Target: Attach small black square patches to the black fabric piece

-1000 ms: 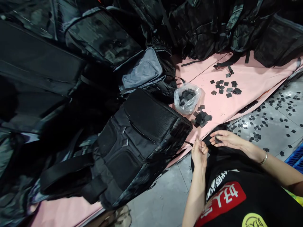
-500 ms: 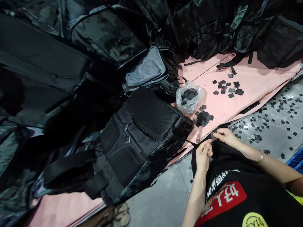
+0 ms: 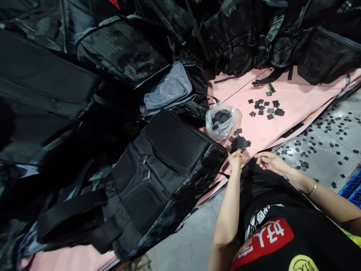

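Note:
My left hand (image 3: 235, 162) is at the near edge of a small pile of thin black squares (image 3: 239, 143) on the pink sheet. Its fingers are pressed together, and whatever they pinch is too small to make out. To its right, my right hand (image 3: 272, 164) is closed with a small black square (image 3: 263, 160) at its fingertips, above my dark-clothed lap. A clear plastic bag (image 3: 225, 131) holding more black squares stands just beyond the pile. On the left, beside my left hand, lies a black backpack (image 3: 169, 150) with its padded mesh back facing up.
Loose black squares (image 3: 270, 110) and a strap with a buckle lie farther back on the pink sheet (image 3: 262, 131). Many squares are scattered on the grey floor (image 3: 321, 158). Camouflage backpacks (image 3: 126, 49) crowd the left and back. A blue plastic pallet (image 3: 352, 186) is at right.
My left hand has moved away from my right hand, forward and left to the pile. My right hand stays near its place, now turned with the dark piece in its fingers. The view has shifted slightly.

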`<state>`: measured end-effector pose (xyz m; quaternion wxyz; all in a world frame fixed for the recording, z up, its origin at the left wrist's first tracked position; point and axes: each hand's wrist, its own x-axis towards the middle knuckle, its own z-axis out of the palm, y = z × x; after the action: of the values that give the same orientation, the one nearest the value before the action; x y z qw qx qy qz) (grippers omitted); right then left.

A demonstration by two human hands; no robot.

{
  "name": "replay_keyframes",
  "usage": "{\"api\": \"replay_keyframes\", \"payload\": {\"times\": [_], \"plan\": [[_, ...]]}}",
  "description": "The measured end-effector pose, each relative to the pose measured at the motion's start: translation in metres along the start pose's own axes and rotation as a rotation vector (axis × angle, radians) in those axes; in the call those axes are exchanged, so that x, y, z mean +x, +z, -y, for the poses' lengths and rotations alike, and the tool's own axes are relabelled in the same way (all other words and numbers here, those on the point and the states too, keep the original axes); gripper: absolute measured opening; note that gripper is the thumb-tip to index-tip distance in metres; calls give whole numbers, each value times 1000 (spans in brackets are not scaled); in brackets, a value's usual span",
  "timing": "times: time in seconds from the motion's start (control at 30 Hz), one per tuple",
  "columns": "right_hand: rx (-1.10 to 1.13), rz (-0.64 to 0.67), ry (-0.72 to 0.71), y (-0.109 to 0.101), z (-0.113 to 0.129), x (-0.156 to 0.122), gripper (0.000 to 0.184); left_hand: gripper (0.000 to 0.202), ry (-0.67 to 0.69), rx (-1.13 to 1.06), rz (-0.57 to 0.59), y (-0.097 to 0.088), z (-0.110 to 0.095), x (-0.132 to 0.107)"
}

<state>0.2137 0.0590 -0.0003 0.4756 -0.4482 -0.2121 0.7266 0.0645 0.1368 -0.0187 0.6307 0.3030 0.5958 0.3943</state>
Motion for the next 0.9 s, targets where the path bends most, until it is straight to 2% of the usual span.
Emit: {"api": "replay_keyframes", "payload": {"times": [0.07,0.13,0.27,0.33,0.43,0.53,0.63,0.73,0.8,0.9], "plan": [[-48,-23,-32,-6,-3,0,33,37,-24,20,0,0,0,5],[-135,-36,-73,-9,-9,2,36,38,-40,46,48,0,5,-3],[-353,-72,-151,-3,-21,7,46,38,-30,122,319,1,20,-39],[-435,-63,-167,4,-24,9,53,36,15,97,354,1,23,-52],[-437,19,-95,12,-26,12,55,34,55,-93,245,-6,21,-60],[-413,89,-67,13,-30,22,46,33,11,-344,132,-29,12,-63],[-566,35,-234,11,-31,48,35,35,-98,-526,77,-68,11,-69],[-703,-25,-358,15,-23,85,32,33,-169,-595,-57,-112,24,-77],[-801,-40,-446,20,-12,109,43,21,-175,-574,-177,-140,39,-83],[-1107,-115,-588,22,9,138,55,10,-202,-417,-387,-173,58,-96]]}}
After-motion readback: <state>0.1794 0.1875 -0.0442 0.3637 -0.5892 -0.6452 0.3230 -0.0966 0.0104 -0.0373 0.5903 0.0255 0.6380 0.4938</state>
